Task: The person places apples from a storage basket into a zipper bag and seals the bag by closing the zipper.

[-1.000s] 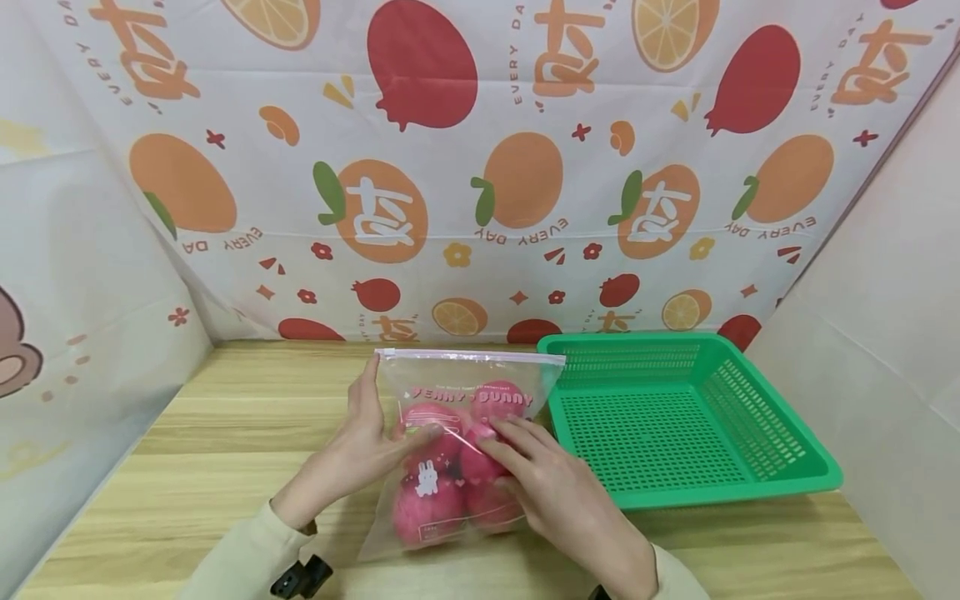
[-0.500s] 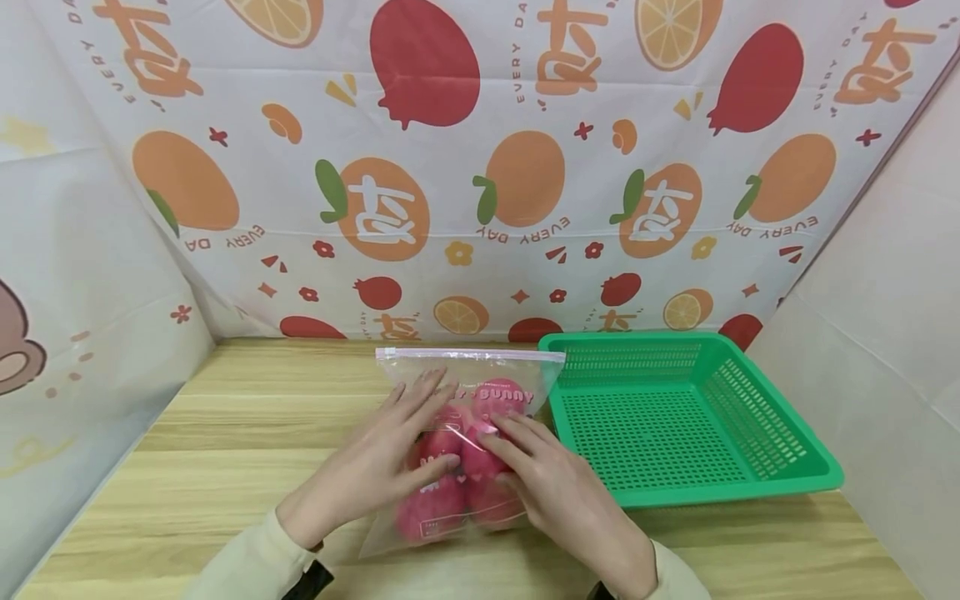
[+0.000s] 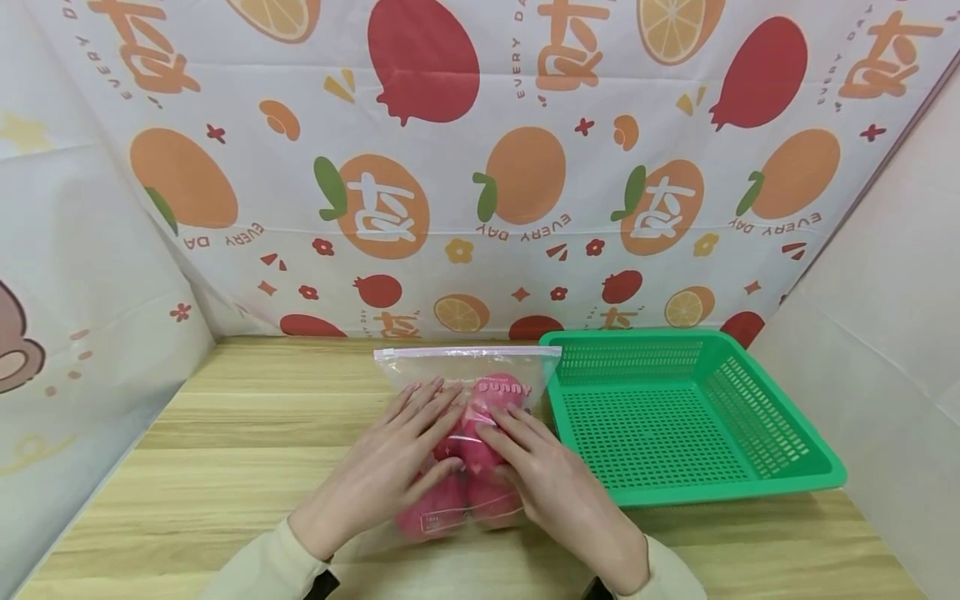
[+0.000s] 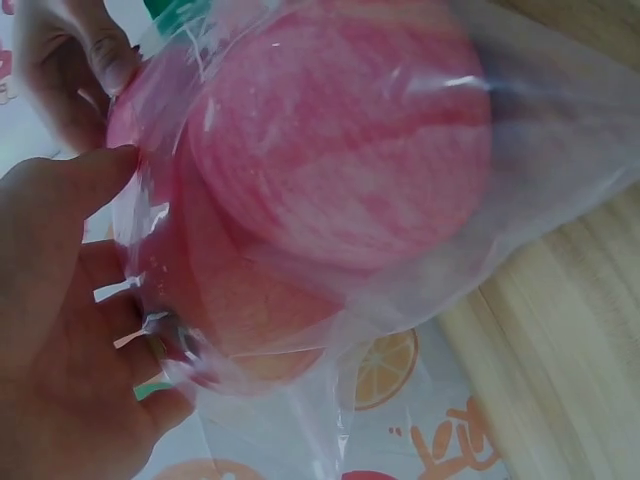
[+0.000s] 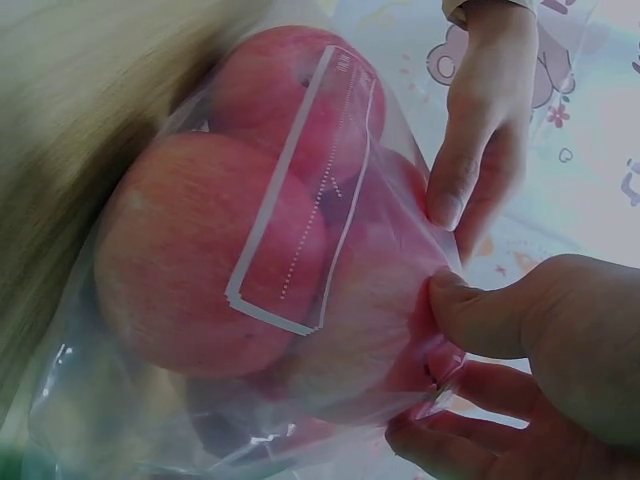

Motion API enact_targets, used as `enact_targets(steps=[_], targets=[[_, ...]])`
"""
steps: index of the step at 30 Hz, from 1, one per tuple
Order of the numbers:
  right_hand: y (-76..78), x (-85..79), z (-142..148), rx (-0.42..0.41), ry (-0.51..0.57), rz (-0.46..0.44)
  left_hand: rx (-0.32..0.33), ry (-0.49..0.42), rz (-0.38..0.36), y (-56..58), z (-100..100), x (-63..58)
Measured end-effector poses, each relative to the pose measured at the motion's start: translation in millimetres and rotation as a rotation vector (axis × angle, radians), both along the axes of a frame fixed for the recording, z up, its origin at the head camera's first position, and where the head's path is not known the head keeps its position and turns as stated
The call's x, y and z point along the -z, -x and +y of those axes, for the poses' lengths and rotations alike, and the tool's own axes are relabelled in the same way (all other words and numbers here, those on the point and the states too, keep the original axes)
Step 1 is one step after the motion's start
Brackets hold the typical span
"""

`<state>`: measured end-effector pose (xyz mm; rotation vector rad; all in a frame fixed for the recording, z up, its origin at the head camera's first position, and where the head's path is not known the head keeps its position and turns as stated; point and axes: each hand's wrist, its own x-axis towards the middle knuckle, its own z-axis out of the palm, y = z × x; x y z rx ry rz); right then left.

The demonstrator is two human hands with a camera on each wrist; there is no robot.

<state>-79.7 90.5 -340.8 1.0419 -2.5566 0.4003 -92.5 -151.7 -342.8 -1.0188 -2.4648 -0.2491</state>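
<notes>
A clear zip bag (image 3: 480,365) with pink lettering and a pale lilac slider strip lies on the table, holding several red apples (image 5: 210,250). My left hand (image 3: 382,467) rests over the bag's left half, fingers extended and spread on the plastic. On the right side, my right hand (image 3: 558,483) lies against the bag with its fingertips on the apples. The left wrist view gives a close look at a big streaked apple (image 4: 350,140) through the film. Both hands cover part of the printing and the fruit in the head view.
A green plastic basket (image 3: 750,492) with perforated sides stands right beside the bag on the wood-grain table (image 3: 247,433). Fruit-printed cloth (image 3: 450,192) hangs behind the table, and pale cloth walls enclose both sides.
My left hand has shifted from the bag's left edge to lie across its left half, fingers over the apples. The right hand stays nearly in place. The bag hardly moves.
</notes>
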Motion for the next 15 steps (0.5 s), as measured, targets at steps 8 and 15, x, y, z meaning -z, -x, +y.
enact_targets(steps=[8, 15], targets=[[4.1, 2.4, -3.1, 0.012, -0.022, 0.005, -0.018, 0.015, 0.003, 3.4, -0.4, 3.8], [7.5, 3.2, -5.8, 0.032, -0.031, -0.027, -0.028, 0.019, -0.022, 5.8, -1.2, 6.6]])
